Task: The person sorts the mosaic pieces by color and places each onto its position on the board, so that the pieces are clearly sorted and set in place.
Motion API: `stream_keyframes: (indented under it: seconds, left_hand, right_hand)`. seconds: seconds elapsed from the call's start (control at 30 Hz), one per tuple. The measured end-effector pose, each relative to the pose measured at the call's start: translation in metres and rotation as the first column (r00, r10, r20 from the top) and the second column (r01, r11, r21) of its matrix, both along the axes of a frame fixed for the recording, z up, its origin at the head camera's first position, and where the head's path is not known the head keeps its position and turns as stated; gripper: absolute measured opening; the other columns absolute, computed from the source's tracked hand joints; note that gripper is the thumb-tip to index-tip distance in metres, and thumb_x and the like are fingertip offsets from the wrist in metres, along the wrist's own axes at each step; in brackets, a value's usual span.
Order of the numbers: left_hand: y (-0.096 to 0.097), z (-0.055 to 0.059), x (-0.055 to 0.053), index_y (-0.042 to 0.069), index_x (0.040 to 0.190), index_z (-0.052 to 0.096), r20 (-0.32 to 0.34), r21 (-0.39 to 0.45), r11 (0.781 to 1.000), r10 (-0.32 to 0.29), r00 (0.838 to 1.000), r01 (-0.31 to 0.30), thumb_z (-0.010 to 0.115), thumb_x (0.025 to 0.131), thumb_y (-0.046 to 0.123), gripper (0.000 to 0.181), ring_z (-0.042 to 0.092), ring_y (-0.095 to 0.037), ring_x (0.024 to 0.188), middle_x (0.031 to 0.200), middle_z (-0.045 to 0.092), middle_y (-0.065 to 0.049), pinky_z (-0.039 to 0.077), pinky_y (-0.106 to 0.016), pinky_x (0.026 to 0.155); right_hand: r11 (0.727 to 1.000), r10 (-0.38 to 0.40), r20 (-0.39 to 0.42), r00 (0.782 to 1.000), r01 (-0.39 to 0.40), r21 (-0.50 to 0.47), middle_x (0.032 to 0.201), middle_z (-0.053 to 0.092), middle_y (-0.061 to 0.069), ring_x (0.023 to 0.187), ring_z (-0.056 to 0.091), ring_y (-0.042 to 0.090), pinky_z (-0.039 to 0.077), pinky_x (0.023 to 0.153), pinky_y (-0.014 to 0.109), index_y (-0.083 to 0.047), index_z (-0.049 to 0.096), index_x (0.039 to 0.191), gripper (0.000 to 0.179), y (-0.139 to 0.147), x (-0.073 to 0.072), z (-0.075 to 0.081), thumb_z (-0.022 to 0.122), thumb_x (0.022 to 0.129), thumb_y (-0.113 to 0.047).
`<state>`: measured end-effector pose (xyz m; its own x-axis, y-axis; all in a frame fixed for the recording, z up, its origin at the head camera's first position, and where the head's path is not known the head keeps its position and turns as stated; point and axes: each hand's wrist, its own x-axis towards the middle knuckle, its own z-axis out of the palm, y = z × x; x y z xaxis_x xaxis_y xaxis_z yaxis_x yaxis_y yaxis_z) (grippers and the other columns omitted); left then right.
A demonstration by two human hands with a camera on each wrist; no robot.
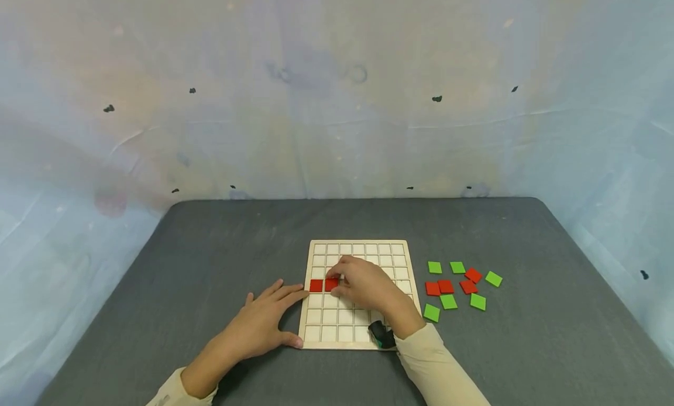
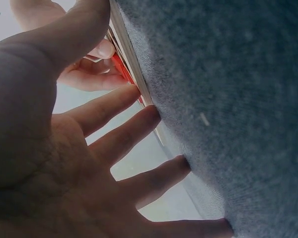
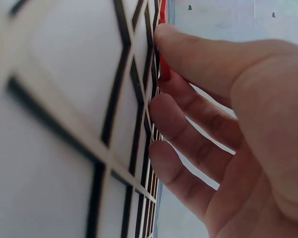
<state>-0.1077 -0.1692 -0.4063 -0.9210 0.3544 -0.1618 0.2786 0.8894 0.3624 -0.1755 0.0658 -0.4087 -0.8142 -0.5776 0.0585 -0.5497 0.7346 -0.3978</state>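
Note:
A pale wooden grid board (image 1: 329,317) lies on the table, divided into square cells. One red tile (image 1: 315,285) sits in a cell at its left edge. In the neighbouring cell, my right hand (image 1: 368,286) pinches a second red tile (image 1: 332,284) between thumb and fingers; the right wrist view shows this red tile (image 3: 164,68) at the thumb, with the other fingers bent close to the grid. My left hand (image 1: 263,324) has its fingers spread, with thumb and fingertips along the board's left edge. From the left wrist, that hand (image 2: 94,153) appears with fingers extended.
Right of the board lie several loose green tiles (image 1: 478,302) and several red tiles (image 1: 445,286), some touching each other. A black strap (image 1: 381,334) is at my right wrist, over the board's lower right. The dark grey table (image 1: 253,236) ends at a pale draped backdrop (image 1: 337,131).

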Motion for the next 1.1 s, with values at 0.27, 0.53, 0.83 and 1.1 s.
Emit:
stream_keyframes:
  seconds: [0.27, 0.53, 0.83, 1.1]
  left_hand:
    - [-0.0016, -0.0011, 0.0006, 0.031, 0.146, 0.05, -0.01, 0.004, 1.0, -0.023, 1.0, 0.023, 0.085, 0.066, 0.052, 0.09, 0.031, -0.037, 0.15, 0.156, 0.044, 0.005, 0.025, -0.083, 0.1]
    - [-0.0023, -0.0053, 0.0032, 0.032, 0.146, 0.05, 0.015, 0.008, 1.0, -0.021, 1.0, 0.021, 0.085, 0.067, 0.053, 0.089, 0.03, -0.037, 0.15, 0.156, 0.043, 0.005, 0.024, -0.083, 0.1]
    - [-0.002, -0.0028, 0.0015, 0.031, 0.146, 0.05, -0.004, 0.014, 0.999, -0.029, 1.0, 0.029, 0.085, 0.067, 0.052, 0.089, 0.031, -0.038, 0.15, 0.156, 0.044, 0.004, 0.025, -0.084, 0.099]
    - [-0.0015, -0.002, -0.0003, 0.032, 0.146, 0.05, -0.011, -0.009, 1.0, -0.024, 1.0, 0.024, 0.085, 0.067, 0.052, 0.089, 0.031, -0.037, 0.15, 0.156, 0.044, 0.005, 0.026, -0.083, 0.1]
  right_hand:
    - [1.0, 0.0, -0.013, 1.0, 0.0, -0.006, 0.105, 0.066, -0.005, 0.08, 0.054, 0.006, 0.049, 0.074, 0.025, -0.02, 0.075, 0.115, 0.029, -0.0004, 0.0024, -0.0028, 0.077, 0.088, -0.031]
    - [1.0, -0.007, 0.029, 1.0, 0.007, -0.015, 0.107, 0.066, -0.006, 0.079, 0.053, 0.005, 0.048, 0.075, 0.025, -0.02, 0.074, 0.116, 0.031, -0.0001, 0.0057, -0.0047, 0.079, 0.086, -0.027]
    - [0.999, 0.017, 0.027, 0.999, -0.016, -0.043, 0.108, 0.066, -0.005, 0.083, 0.055, 0.007, 0.049, 0.078, 0.027, -0.019, 0.074, 0.117, 0.03, 0.0025, 0.0037, -0.0018, 0.078, 0.087, -0.023]
    - [0.998, 0.042, -0.001, 0.999, -0.042, -0.053, 0.108, 0.067, -0.002, 0.084, 0.057, 0.009, 0.051, 0.078, 0.03, -0.016, 0.074, 0.116, 0.024, 0.0043, 0.0035, -0.0001, 0.072, 0.092, -0.021]
